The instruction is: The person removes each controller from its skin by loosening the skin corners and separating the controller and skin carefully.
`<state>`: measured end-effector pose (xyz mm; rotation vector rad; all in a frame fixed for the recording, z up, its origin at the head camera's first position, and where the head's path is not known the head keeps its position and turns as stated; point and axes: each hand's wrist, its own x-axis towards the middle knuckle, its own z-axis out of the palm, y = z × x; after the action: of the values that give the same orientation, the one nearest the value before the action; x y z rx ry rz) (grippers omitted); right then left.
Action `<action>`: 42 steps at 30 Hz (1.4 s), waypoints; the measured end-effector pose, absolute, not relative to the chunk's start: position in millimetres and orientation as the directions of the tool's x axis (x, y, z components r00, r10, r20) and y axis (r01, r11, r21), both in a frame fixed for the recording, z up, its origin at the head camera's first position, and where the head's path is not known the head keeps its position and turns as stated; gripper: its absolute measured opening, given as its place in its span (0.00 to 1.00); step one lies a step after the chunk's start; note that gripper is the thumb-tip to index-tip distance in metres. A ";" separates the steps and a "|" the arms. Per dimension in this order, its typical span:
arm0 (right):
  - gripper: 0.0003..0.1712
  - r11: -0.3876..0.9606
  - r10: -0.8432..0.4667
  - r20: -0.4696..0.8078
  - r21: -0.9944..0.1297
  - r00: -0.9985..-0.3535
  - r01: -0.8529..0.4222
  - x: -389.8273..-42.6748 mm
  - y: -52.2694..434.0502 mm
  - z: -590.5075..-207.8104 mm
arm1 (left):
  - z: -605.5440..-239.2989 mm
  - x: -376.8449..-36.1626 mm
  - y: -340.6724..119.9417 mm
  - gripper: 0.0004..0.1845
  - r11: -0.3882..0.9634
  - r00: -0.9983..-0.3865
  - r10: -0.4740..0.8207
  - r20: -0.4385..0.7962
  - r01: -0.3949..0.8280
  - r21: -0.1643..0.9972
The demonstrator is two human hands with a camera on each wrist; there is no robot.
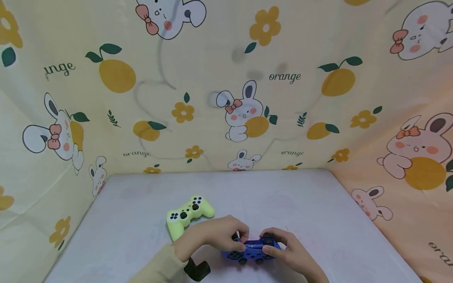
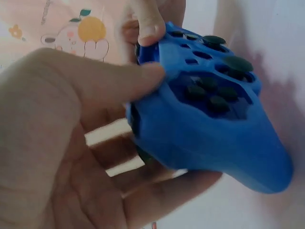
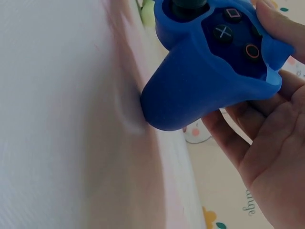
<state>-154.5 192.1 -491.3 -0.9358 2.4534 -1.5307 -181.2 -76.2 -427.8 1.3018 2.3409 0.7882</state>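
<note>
On the pale table (image 1: 301, 204), walled in on three sides by a cream cloth printed with rabbits and oranges (image 1: 283, 118), the work sits close to the near edge. A yellow-green game controller (image 1: 189, 214) lies flat and untouched just beyond the left hand (image 1: 212, 236), near it but apart.

The blue game controller (image 1: 252, 251) is held between both hands, buttons up, low over the table; the right wrist view shows one of its grips touching or nearly touching the surface, though blur makes this uncertain. The left hand curls around the left grip, thumb laid across the top face and fingers underneath, a hold that steadies the body. The right hand (image 1: 290, 251) cups the other grip the same way, palm beneath, with its thumb (image 3: 281, 26) pressing near the symbol buttons. This two-sided grasp likely suits working at the blue silicone-looking skin.

A small black object (image 1: 197, 270) by the left sleeve is partly cut off; what it is cannot be told. The controller's underside is hidden.
</note>
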 end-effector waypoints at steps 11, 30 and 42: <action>0.12 0.292 -0.548 0.267 -0.827 -0.793 -0.480 -154.5 201.2 -490.9 | -430.7 -178.0 -82.4 0.09 0.321 -0.467 0.879 0.095 0.728 0.606; 0.11 0.221 -0.573 0.283 -0.850 -0.769 -0.477 -153.5 204.1 -488.3 | -476.4 -164.7 -112.1 0.05 0.178 -0.601 0.767 0.225 0.536 0.825; 0.12 0.198 -0.596 0.306 -0.840 -0.742 -0.506 -152.1 195.3 -491.0 | -459.4 -160.7 -111.8 0.16 0.349 -0.464 0.838 0.286 0.860 0.374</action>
<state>-152.1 195.3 -491.0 -1.0900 2.3634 -1.6000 -160.7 -111.8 -459.4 1.6475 2.6159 0.7698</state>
